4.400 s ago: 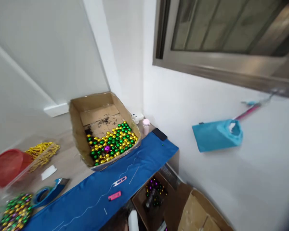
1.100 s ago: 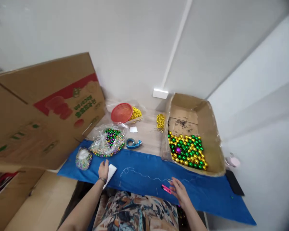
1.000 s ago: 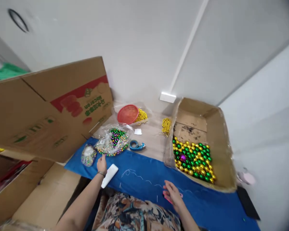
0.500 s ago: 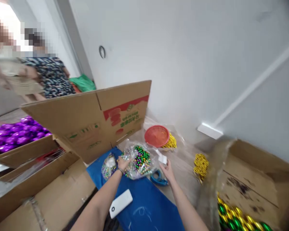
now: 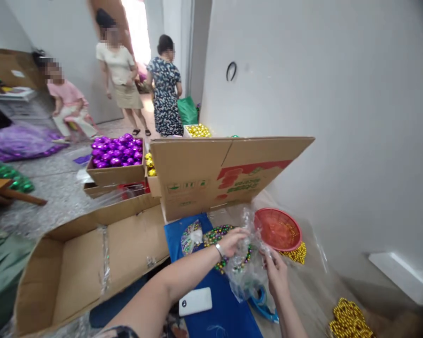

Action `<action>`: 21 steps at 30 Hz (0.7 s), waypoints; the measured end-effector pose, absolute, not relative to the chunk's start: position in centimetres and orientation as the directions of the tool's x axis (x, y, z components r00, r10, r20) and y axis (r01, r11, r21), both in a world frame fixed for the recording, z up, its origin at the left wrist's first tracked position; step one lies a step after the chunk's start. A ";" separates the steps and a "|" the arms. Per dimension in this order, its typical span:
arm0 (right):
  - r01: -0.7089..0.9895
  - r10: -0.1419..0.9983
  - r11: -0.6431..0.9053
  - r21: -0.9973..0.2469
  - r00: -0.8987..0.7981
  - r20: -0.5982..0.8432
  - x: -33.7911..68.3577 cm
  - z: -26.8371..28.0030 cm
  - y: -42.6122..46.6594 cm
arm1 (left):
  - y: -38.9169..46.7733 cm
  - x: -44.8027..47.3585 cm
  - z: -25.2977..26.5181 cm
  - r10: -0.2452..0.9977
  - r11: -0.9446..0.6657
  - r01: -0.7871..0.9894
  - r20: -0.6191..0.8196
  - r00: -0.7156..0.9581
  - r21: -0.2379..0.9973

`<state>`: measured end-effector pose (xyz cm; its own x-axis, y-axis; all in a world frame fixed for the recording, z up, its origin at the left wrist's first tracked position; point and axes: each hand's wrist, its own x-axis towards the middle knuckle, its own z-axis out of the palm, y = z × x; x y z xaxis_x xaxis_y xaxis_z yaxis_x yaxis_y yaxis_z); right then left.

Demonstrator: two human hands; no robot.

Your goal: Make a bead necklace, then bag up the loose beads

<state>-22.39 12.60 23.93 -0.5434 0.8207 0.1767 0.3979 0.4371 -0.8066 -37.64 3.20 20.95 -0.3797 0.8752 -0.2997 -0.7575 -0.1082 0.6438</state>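
Observation:
A clear plastic bag (image 5: 245,281) with multicolored bead necklaces (image 5: 218,236) showing in and beside it lies on a blue sheet (image 5: 218,286). My left hand (image 5: 234,241) is closed on the bag's upper part, its fingertips partly lost in the crumpled film. On the bag's right side, my right hand (image 5: 277,270) pinches the film. Left of these sits a second bundle of beads (image 5: 191,238) in clear wrap. A blue tape dispenser (image 5: 264,305) lies below my right hand, and a white phone (image 5: 195,301) rests on the sheet.
Behind the hands stand a raised cardboard flap (image 5: 197,169) and a red basket (image 5: 278,230) over gold beads (image 5: 296,253). More gold beads (image 5: 350,319) lie at lower right. An open carton (image 5: 81,263) is at left; purple baubles (image 5: 116,152) fill a box. Three people are farther back.
The view has swung left. My hands have come closer together, and the bag is now gathered up between them. The small white piece in my right hand no longer shows.

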 end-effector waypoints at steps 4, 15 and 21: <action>0.438 0.703 0.646 -0.625 -0.661 0.262 -23.9 27.5 9.7 | 4.4 -36.8 25.6 0.897 -0.183 -0.784 -0.226 -0.380 0.593; 0.068 0.389 0.796 -0.601 -0.819 0.422 -24.2 32.0 2.0 | -1.1 -37.1 32.4 0.708 -0.408 -0.620 -0.196 -0.678 0.670; -0.178 0.378 0.700 -0.691 -0.729 0.571 -19.1 35.3 -2.2 | -5.4 -35.4 38.0 0.668 -0.503 -0.542 -0.096 -0.738 0.673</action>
